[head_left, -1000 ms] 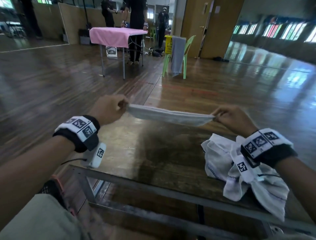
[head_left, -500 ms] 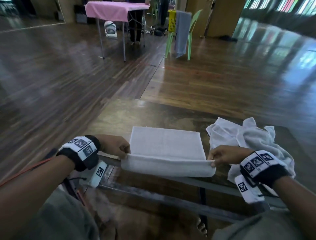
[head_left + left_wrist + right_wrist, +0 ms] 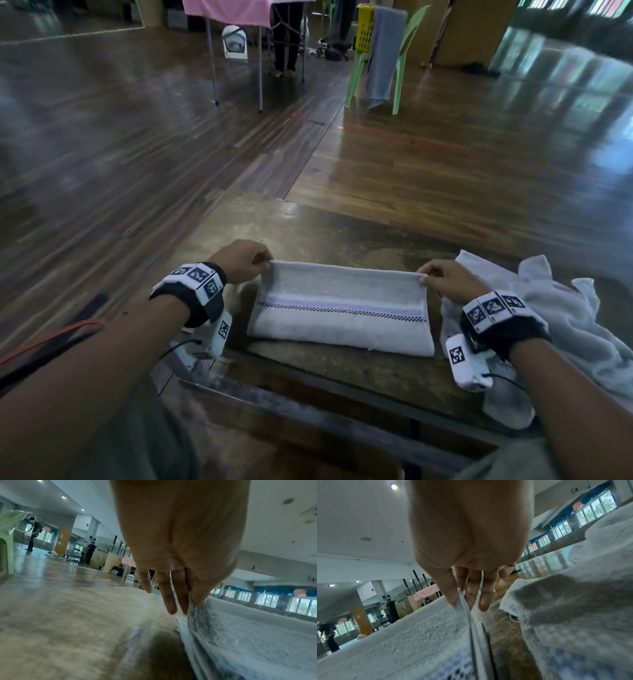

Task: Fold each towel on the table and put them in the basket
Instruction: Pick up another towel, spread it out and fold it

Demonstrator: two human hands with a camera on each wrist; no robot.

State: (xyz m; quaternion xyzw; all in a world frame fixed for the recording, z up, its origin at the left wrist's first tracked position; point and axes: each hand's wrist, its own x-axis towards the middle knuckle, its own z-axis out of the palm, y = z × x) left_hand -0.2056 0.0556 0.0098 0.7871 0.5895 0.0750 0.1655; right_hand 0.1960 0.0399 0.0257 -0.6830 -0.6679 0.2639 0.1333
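Note:
A white towel (image 3: pixel 339 306) with a blue and checked stripe lies folded in a long band on the wooden table (image 3: pixel 329 233). My left hand (image 3: pixel 245 260) pinches its far left corner, and my right hand (image 3: pixel 442 277) pinches its far right corner. The left wrist view shows thumb and finger closed on the towel (image 3: pixel 223 635) edge, with my left hand (image 3: pixel 193 601) just above the table. In the right wrist view my right hand (image 3: pixel 462 600) pinches the towel (image 3: pixel 419 635) edge the same way. No basket near me is in view.
A crumpled heap of white towels (image 3: pixel 561 329) lies at the table's right end, under my right wrist. Far off stand a green chair (image 3: pixel 404 58) with a yellow basket and grey cloth, a pink-covered table (image 3: pixel 239 12), and people.
The towel was held in the air, then laid on the table. Both hands carried its near edge over to the far edge, so the striped side now faces up.

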